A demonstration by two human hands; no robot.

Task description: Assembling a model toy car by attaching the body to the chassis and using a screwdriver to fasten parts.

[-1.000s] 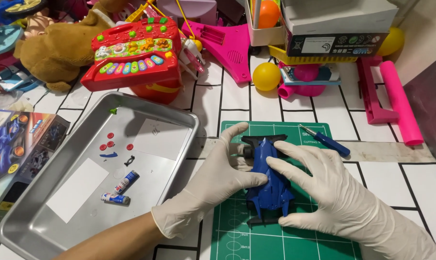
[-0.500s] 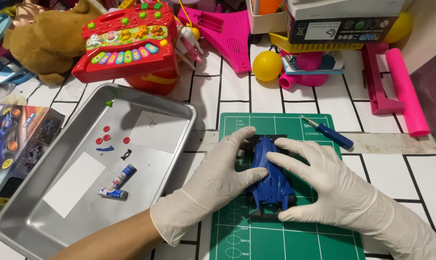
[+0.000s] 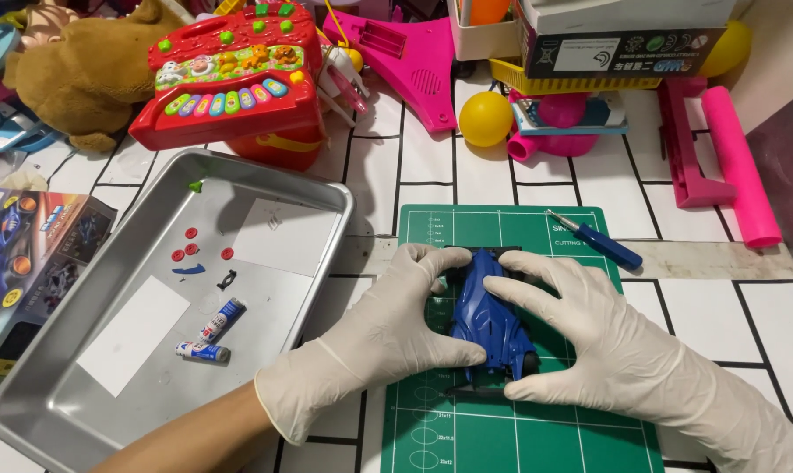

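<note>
Your gloved left hand [image 3: 386, 337] and right hand [image 3: 602, 337] clasp the blue toy car [image 3: 488, 320] from both sides at the middle of the green cutting mat [image 3: 536, 429]; it looks light, rigid, brittle plastic, so grip its flanks gently.

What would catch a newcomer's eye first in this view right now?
Most striking is the blue toy car on the green cutting mat, gripped from both sides by the gloved left hand and right hand. To the left, a metal tray holds two small batteries and tiny red parts. Along the far edge sit bright toys, chiefly a red toy keyboard and a yellow ball.
</note>
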